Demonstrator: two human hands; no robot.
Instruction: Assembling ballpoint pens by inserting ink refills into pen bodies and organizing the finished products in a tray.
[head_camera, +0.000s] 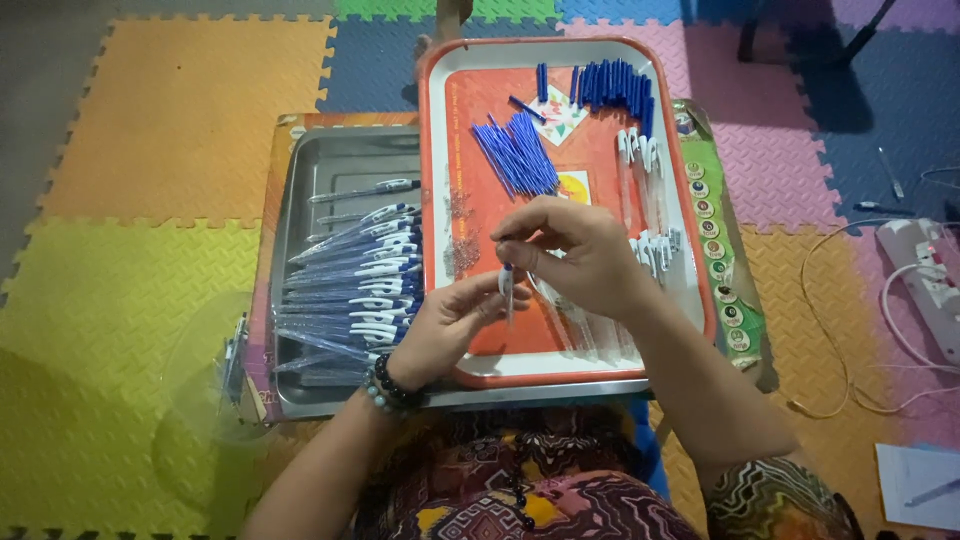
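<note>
Pen (507, 290), clear-bodied with a white and blue top end, stands almost upright between the person's two hands, just over the near half of the orange tray (440, 120). The left hand (450, 325) is closed narrow around the lower part of the pen, thumb and fingers pinching it. The right hand (575, 250) is curled over the top end, its fingertips pressed together on a small dark piece there; what this piece is I cannot tell, it is too small.

On the orange tray, beyond the hands, lies a bundle of blue refills (517, 153), and at the tray's far edge a row of dark blue caps (612, 85). At the tray's right side are clear barrels with white clips (640, 165), and left of the centre a small heap of what seem to be springs (460, 250). Left of the orange tray, touching it, is a steel tray (330, 160) with a fan of finished pens (365, 285). Right of the orange tray, on the foam floor mats (170, 130), lies a white power strip (925, 280) with cables.

I think the small piece can slip from the fingertips, because the hold is very fine, and fall among the loose parts or roll to the mats. Too much push at an angle could also bend the inner part.
</note>
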